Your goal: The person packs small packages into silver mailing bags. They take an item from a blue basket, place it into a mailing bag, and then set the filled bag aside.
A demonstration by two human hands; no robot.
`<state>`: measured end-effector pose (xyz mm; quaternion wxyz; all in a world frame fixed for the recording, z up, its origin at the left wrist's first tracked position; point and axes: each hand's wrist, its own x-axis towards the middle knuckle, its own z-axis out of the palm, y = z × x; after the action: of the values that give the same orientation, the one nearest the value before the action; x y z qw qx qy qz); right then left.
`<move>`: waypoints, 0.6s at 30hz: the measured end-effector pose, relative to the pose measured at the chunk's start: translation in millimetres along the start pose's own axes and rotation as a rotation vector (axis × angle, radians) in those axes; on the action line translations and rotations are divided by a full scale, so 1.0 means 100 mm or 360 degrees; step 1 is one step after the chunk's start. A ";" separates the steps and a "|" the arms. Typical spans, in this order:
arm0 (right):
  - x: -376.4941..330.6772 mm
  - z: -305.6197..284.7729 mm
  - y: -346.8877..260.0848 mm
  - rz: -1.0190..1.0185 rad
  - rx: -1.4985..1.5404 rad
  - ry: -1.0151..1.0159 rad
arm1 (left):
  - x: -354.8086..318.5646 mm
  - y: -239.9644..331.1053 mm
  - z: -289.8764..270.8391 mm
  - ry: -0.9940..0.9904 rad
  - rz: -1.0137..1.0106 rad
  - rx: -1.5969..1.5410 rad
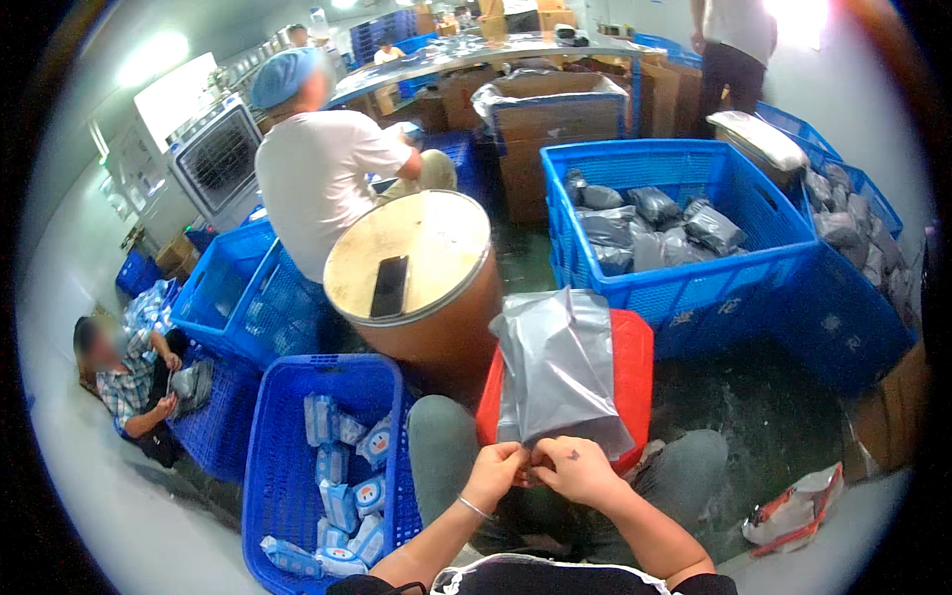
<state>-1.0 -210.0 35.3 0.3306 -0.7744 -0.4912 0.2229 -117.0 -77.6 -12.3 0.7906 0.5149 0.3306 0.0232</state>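
Note:
My left hand point(498, 472) and my right hand point(577, 470) are close together in front of me, fingers pinched at the near edge of a grey plastic mailing bag point(560, 362). Exactly what part the fingertips hold is partly hidden by the hands. The bag lies flat and creased, apparently on other grey bags, over a red stool or box point(635, 372) between my knees. To the left, a blue plastic basket point(256, 466) holds several blue-and-white packets point(339, 504).
A brown drum point(431, 342) with a black phone point(391, 286) on its lid stands ahead. A large blue crate point(684, 283) of filled grey bags is at the right. A seated co-worker point(322, 169) is beyond the drum; another person point(144, 382) sits far left.

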 end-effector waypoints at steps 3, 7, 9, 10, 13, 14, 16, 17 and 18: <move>-0.06 0.07 0.07 -0.0074 0.0005 0.0083 | -0.01 0.00 0.01 -0.0062 0.0110 0.0175; -0.24 -0.16 0.01 -0.0188 0.0559 0.0200 | 0.03 -0.18 -0.22 -0.0052 0.0208 0.0378; -0.70 -0.54 0.43 0.0107 0.1019 0.0655 | -0.02 -0.03 -0.08 -0.0020 0.0147 0.0371; -0.88 -0.83 0.51 -0.0015 0.2199 0.0832 | -0.01 -0.04 -0.08 -0.0068 0.0099 0.0258; -2.26 -1.36 2.42 -0.0357 0.2752 0.1938 | -0.12 0.06 -0.14 -0.0151 0.0045 0.0179; -2.45 -1.47 2.29 -0.0167 0.2416 0.2453 | -0.12 0.09 -0.11 -0.0181 0.0033 0.0192; -2.48 -1.62 1.73 0.0076 0.1309 0.3132 | -0.20 0.17 -0.06 0.0153 0.0667 0.0714; -2.31 -1.56 1.45 0.0139 0.0606 0.3275 | -0.21 0.21 -0.03 0.0307 0.0986 0.0968; -2.24 -1.57 1.35 0.0183 0.0282 0.3193 | -0.15 0.19 -0.03 0.0483 0.1291 0.1156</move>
<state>93.8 -499.6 48.3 0.6363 -0.5995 0.0703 -0.4803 -124.9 -71.4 10.6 0.4340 0.8306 0.2030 0.2838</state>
